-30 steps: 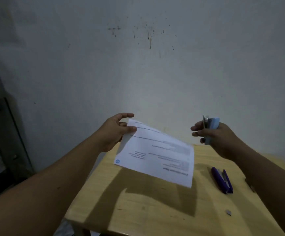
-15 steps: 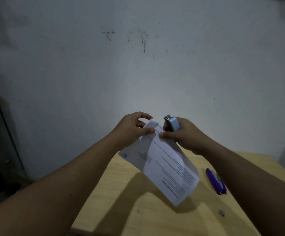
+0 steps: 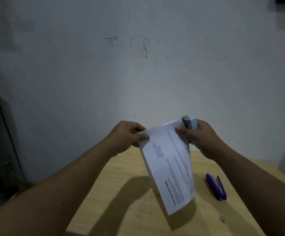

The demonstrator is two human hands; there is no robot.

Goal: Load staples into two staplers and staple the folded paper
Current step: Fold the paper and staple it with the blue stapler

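Hands point(image 3: 126, 135) point(image 3: 201, 138) spread apart, smooth paper point(image 3: 169, 167) seemingly folded.

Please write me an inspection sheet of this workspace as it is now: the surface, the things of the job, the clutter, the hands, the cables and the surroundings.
Surface: wooden table, under hard shadows.
Job's things: folded paper held in the air above the table; light blue stapler at the paper's upper right corner; purple stapler lying on the table, right side.
Clutter: one small grey piece near the table's right edge; too small to tell.
Hands: left hand pinches the paper's upper left corner; right hand has the blue stapler in its grip, thumb on the paper.
Cables: nothing seen.
Surroundings: stained white wall; dark frame at left.
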